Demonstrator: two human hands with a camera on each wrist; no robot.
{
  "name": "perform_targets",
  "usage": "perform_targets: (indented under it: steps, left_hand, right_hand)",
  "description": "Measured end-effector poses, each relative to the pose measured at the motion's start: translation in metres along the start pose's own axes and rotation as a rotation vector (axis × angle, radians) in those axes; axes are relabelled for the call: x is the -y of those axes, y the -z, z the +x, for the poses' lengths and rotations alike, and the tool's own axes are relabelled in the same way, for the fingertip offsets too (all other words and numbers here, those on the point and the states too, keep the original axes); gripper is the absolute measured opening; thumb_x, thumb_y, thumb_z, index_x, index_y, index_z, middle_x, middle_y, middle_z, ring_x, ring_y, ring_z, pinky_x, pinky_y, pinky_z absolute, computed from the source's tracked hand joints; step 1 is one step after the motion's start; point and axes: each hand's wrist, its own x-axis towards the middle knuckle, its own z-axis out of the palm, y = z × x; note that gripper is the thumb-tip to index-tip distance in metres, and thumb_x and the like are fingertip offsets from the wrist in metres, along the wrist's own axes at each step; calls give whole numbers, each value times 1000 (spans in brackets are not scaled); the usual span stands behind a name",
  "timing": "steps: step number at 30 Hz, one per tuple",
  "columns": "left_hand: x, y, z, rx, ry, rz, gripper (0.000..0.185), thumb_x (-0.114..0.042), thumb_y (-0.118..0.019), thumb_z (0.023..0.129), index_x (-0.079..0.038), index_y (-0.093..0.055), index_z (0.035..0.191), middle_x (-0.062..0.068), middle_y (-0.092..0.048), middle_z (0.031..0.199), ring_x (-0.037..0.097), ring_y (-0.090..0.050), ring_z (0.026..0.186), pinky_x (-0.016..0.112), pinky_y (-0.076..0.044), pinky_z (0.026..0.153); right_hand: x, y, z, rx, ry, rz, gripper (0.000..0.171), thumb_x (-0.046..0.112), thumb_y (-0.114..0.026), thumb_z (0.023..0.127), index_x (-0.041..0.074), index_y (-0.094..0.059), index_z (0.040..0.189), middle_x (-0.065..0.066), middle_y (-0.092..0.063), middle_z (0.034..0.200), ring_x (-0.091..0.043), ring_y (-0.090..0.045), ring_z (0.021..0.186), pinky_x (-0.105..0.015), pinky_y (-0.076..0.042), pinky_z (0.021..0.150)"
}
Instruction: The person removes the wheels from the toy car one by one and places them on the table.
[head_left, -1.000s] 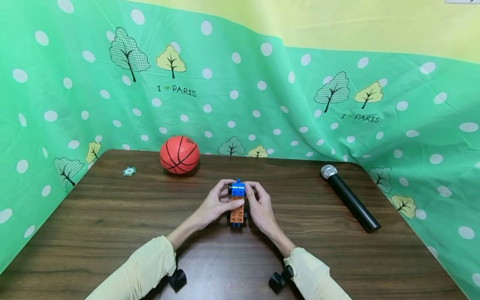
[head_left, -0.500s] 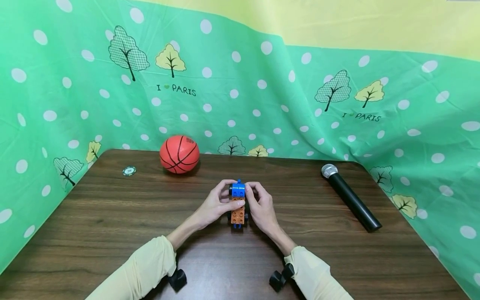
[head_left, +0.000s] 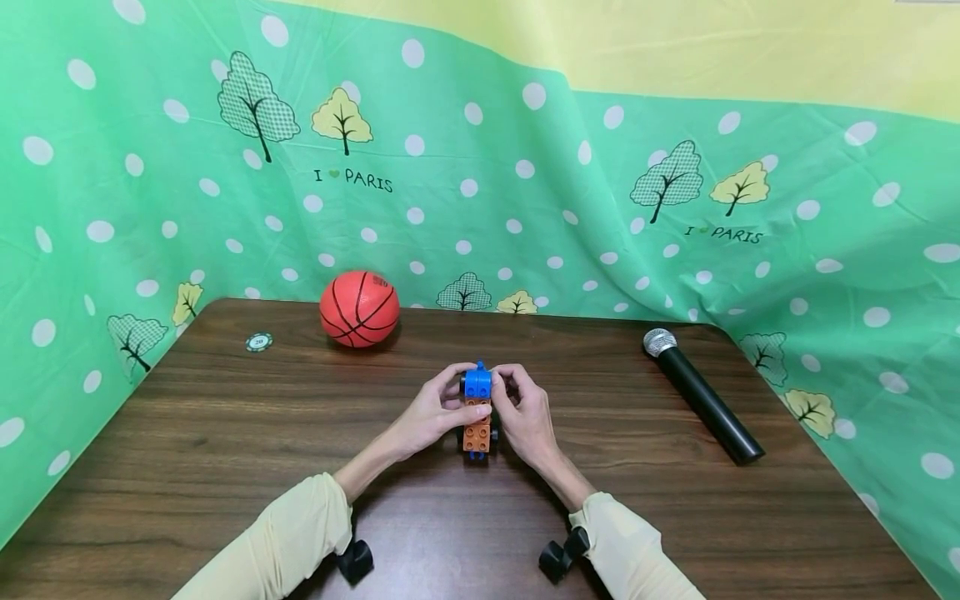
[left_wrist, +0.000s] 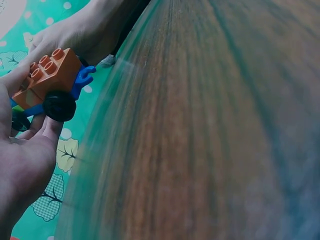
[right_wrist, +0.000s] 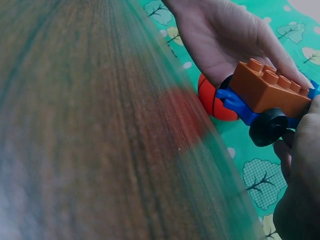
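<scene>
Both hands hold a toy car (head_left: 477, 408) just above the middle of the table (head_left: 225, 433). The left hand (head_left: 431, 412) and right hand (head_left: 525, 417) curl their fingers around its sides. Its long axis runs away from the person, blue block at the far end.

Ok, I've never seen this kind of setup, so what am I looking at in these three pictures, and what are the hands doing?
No machine here: a person wears three cameras. The wide picture comes from the head, looking down at a dark wooden table edged by green cloth. The two tilted close-ups come from cameras on each wrist. In the middle, the left hand and right hand together hold a small toy car built of bricks: an orange brick and a blue brick on a blue wheeled base. The wrist views show its black wheel by the fingers. Also on the table: a small basketball, a round chip and a black microphone.
</scene>
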Motion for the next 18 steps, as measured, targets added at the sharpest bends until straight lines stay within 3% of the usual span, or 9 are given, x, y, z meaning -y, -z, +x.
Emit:
perform_targets:
  steps: [7,12,18]
  left_hand:
    - [-1,1,1,9,-19,5,58,-3,-70,96,5,-42,146,23,-63,123,27,-70,101,35,-58,87]
    - [-1,1,2,10,-52,0,57,-3,-71,96,4,-42,145,23,-62,124,30,-69,104,36,-58,88]
    - [-2,3,2,11,-52,-11,56,2,-69,96,5,-42,145,24,-62,124,29,-69,104,35,-58,88]
  right_hand:
    - [-3,-1,0,10,13,-35,8,-9,-56,101,-9,-62,105,-14,-66,87,-11,-56,75,-23,-48,64]
    - [-1,0,0,54,-61,59,14,-5,-49,106,-11,-59,114,-17,-66,99,-12,-58,86,-26,-49,75]
    - [-4,0,1,68,-50,123,13,-7,-49,105,-13,-58,112,-15,-65,92,-17,-59,80,-30,-52,70]
